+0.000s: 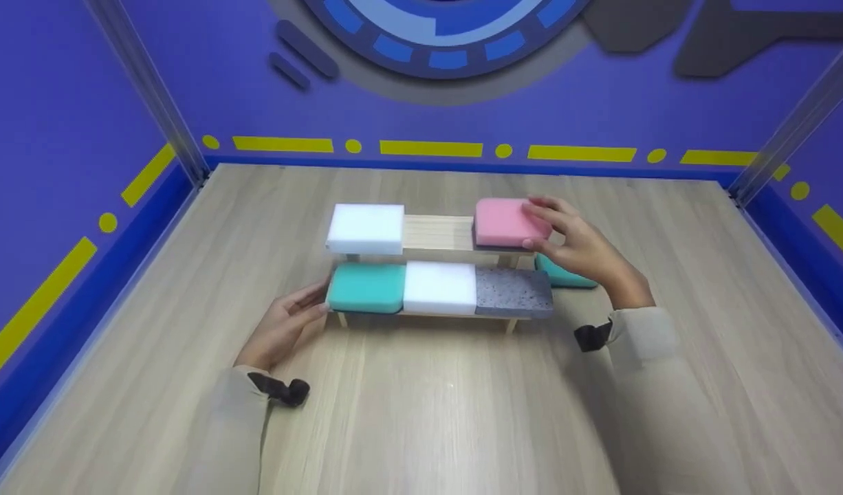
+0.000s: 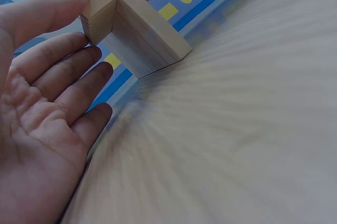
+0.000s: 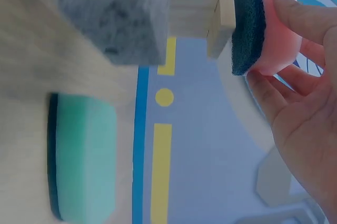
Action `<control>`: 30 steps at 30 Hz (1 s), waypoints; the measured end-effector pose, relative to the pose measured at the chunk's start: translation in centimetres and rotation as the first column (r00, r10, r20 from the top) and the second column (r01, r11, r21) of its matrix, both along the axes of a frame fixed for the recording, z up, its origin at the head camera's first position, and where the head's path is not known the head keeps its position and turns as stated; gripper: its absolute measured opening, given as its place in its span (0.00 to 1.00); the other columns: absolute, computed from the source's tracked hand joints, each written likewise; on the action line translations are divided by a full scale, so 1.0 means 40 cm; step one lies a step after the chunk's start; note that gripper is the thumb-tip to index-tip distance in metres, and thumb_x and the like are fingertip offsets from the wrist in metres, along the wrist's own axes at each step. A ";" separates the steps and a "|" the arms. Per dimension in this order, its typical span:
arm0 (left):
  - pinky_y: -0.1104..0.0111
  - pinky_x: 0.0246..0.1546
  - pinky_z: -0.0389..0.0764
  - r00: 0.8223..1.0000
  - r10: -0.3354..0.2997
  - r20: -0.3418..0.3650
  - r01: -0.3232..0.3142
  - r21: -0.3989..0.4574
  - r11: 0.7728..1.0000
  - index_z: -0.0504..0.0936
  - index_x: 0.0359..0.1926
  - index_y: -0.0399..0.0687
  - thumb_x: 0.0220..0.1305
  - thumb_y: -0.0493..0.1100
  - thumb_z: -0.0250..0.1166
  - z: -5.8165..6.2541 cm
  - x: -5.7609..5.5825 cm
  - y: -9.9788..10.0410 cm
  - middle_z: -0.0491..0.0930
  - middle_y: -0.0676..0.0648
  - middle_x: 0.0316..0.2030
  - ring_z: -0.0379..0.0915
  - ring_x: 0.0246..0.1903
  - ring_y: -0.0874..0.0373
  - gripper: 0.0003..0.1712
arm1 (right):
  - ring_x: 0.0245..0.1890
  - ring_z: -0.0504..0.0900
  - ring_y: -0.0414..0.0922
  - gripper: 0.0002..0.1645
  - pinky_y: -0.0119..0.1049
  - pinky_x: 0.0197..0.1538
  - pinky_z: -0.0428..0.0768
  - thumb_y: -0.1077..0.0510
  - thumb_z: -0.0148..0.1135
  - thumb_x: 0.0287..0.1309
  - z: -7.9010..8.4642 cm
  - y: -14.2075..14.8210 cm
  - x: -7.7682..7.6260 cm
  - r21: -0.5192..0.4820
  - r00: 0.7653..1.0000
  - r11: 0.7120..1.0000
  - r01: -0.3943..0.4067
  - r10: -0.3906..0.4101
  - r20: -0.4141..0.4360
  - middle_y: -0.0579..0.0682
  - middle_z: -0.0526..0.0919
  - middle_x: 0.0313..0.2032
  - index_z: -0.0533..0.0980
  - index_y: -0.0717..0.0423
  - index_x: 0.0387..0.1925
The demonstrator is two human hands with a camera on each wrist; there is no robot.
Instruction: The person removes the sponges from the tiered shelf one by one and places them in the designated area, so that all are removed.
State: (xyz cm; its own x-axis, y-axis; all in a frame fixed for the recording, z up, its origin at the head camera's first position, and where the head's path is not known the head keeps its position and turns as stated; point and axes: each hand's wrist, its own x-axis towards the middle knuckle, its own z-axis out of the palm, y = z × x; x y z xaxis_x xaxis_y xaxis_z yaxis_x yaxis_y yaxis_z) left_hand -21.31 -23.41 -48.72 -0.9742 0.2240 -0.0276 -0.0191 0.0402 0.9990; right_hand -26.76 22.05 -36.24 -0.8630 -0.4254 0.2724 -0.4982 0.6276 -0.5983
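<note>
Blue panels with yellow dashes wall in the wood-grain table, where we see a two-tier wooden stand. The pink scouring sponge is at the far tier's right end, its dark pad downward and reaching past the board. Let go there, it could tip toward the green sponge lying right on the table. A push from the left might also shift the near row, sending the speckled grey block off its end. Our right hand comes in from the right, thumb and fingers pinching the pink sponge; our left hand, fingers nearly straight, touches the stand's near left end.
</note>
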 end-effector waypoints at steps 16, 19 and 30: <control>0.77 0.63 0.68 1.000 -0.020 0.002 0.020 0.079 0.997 0.60 0.69 0.34 0.65 0.38 0.61 0.003 0.007 0.003 0.59 0.40 0.71 0.55 0.71 0.50 0.35 | 0.63 0.68 0.63 0.34 0.58 0.59 0.72 0.62 0.64 0.59 -0.023 0.097 0.008 0.016 0.996 1.000 0.022 -0.021 -0.086 0.66 0.64 0.66 0.65 0.66 0.66; 0.77 0.63 0.68 1.000 -0.018 0.005 0.018 0.055 0.998 0.60 0.70 0.34 0.65 0.39 0.62 0.001 0.006 0.001 0.59 0.40 0.71 0.55 0.70 0.50 0.35 | 0.64 0.67 0.64 0.34 0.59 0.60 0.71 0.62 0.63 0.60 -0.029 0.113 0.010 0.007 0.997 1.000 0.027 -0.027 -0.075 0.66 0.63 0.67 0.65 0.66 0.66; 0.77 0.62 0.69 1.000 -0.020 -0.013 0.021 0.030 0.999 0.61 0.69 0.36 0.65 0.41 0.63 -0.003 0.000 -0.003 0.61 0.42 0.71 0.57 0.70 0.51 0.35 | 0.68 0.60 0.63 0.33 0.58 0.63 0.63 0.58 0.60 0.64 -0.033 0.173 0.019 -0.050 0.996 0.995 0.083 -0.083 0.015 0.64 0.60 0.69 0.64 0.63 0.67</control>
